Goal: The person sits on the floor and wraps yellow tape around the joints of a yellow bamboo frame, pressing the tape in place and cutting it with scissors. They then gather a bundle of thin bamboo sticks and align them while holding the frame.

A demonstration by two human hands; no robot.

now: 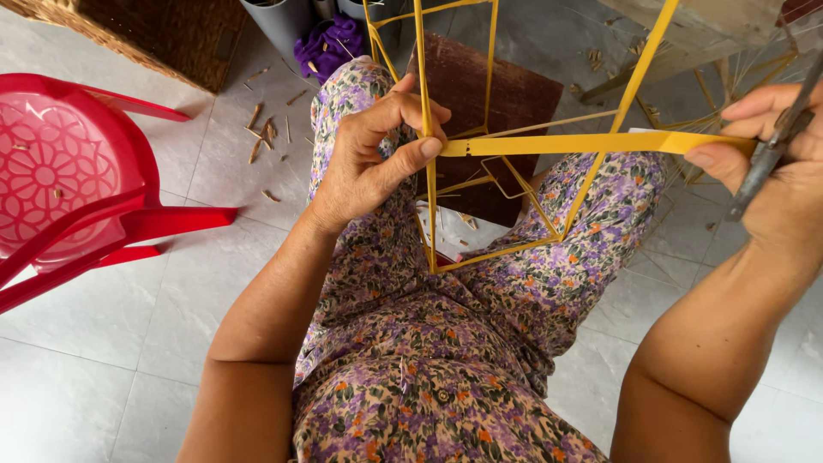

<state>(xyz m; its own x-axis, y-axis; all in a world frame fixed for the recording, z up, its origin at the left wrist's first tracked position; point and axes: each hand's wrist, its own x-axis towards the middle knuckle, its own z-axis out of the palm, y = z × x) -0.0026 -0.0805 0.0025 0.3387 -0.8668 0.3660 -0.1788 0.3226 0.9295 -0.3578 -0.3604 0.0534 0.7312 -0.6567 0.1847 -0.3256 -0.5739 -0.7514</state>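
Left hand: we see the left hand (377, 154) in the middle of the frame, fingers curled shut around an upright rod of the yellow stick frame (489, 176), with the thumb pressing one end of the yellow strip (591, 143) against that rod.
Right hand: we find the right hand (767, 163) at the right edge of the frame, thumb and fingers pinched shut on the far end of the yellow strip; a pair of grey metal scissors (776, 141) is also clasped in it, the blades pointing up toward the upper right corner.
Yellow strip: we see it stretched flat and nearly level between the two hands, across the centre and right of the frame, crossing in front of the frame's slanted rods.
Yellow stick frame: we see an open, box-like skeleton of thin yellow sticks standing over our lap, its top running out of the upper edge of the frame.
Lap: we wear floral cloth, purple and orange, filling the lower middle of the frame.
Red plastic chair: we see the red plastic chair (60, 176) at the left of the frame, well apart from the hands.
Floor: we see pale tile floor (103, 360) with small bamboo scraps (261, 137) scattered at the upper left.
Purple cloth: we see the purple cloth (330, 43) bunched at the top centre.
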